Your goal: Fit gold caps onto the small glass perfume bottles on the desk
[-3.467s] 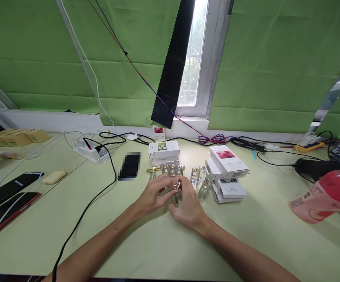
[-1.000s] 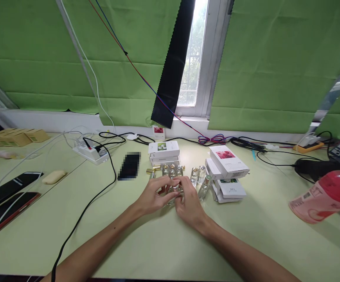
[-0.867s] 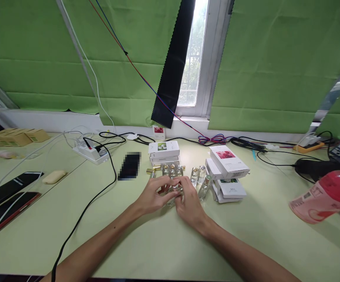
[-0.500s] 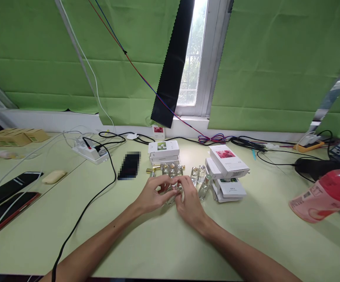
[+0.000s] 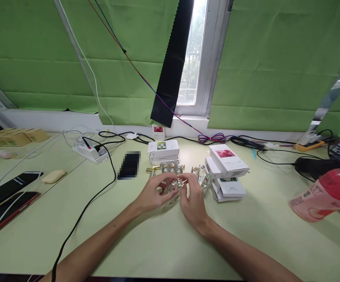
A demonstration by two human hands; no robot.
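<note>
My left hand (image 5: 152,192) curves around small clear glass bottles (image 5: 174,184) in the middle of the table, thumb and fingertips closed on them. My right hand (image 5: 193,201) pinches at the silvery top of one of these bottles from the other side; its fingertips are partly hidden. Just behind my fingers stands a row of similar glass bottles (image 5: 172,168) with shiny metal tops. More glass bottles (image 5: 201,173) are close by to the right of my right hand, one of them leaning (image 5: 207,182). Gold-coloured caps (image 5: 150,170) lie beyond my left hand.
White boxes are stacked behind the bottles (image 5: 163,148) and at the right (image 5: 228,161). A pink drink bottle (image 5: 319,196) lies tilted far right. At left are phones (image 5: 11,188), a power strip (image 5: 90,150) and a black cable (image 5: 90,201) crossing the table.
My right hand has shifted slightly right, and its fingers have opened away from the left hand's fingertips, exposing more of the bottle tops. My left hand has barely moved.
</note>
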